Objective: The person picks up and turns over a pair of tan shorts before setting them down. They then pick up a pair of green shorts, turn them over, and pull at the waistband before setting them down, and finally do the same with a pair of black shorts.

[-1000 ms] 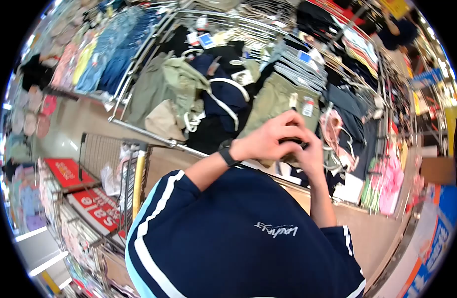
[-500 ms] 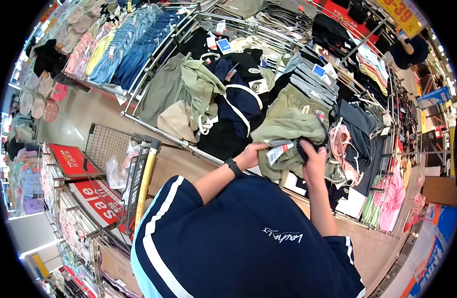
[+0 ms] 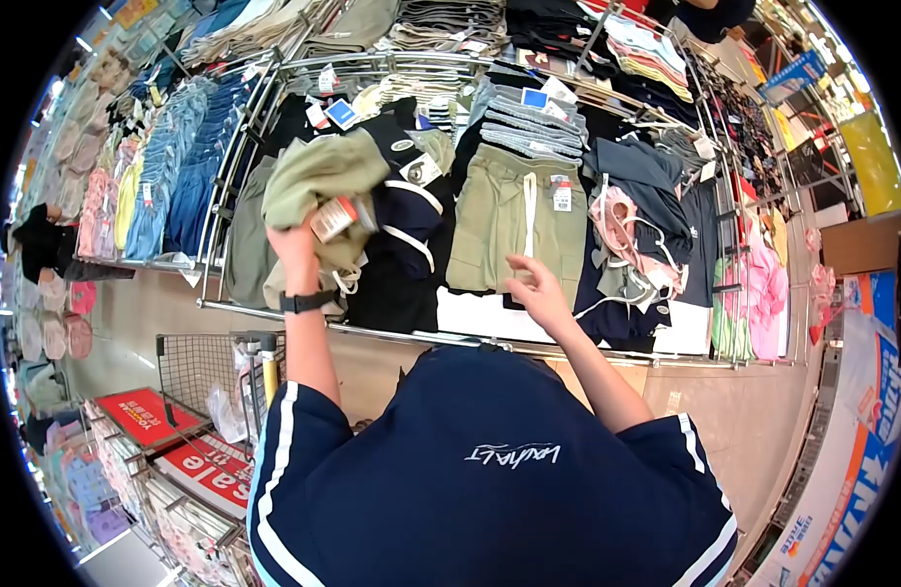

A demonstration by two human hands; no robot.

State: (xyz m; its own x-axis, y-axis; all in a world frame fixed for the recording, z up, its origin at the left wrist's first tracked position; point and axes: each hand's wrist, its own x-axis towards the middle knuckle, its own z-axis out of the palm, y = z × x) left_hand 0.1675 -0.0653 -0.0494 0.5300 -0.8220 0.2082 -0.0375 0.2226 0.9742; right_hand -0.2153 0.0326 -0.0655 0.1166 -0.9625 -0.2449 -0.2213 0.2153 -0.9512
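Note:
My left hand (image 3: pixel 294 250), with a dark wristband, is closed on a bunched olive-green garment (image 3: pixel 323 176). It holds the garment up over the left part of the clothing bin, and a white and orange tag (image 3: pixel 333 217) hangs from it. Whether the garment is shorts or trousers cannot be made out. My right hand (image 3: pixel 540 293) is open, fingers apart, at the lower edge of flat olive shorts (image 3: pixel 490 220). These shorts have a white drawstring (image 3: pixel 530 213) and a price tag (image 3: pixel 562 194). Beside them on the left lies a crumpled navy garment (image 3: pixel 411 230) with white trim.
A metal rail (image 3: pixel 372 331) edges the bin in front of me. Folded grey clothes (image 3: pixel 534 122) and a pink garment with cords (image 3: pixel 622 220) lie around the shorts. A shopping cart (image 3: pixel 201 357) stands at left near a red sale sign (image 3: pixel 211 468). Jeans (image 3: pixel 172 132) hang beyond.
My left hand has carried the bunched olive garment leftward, off the flat shorts. My right hand has let go of it and opened. The view has shifted too.

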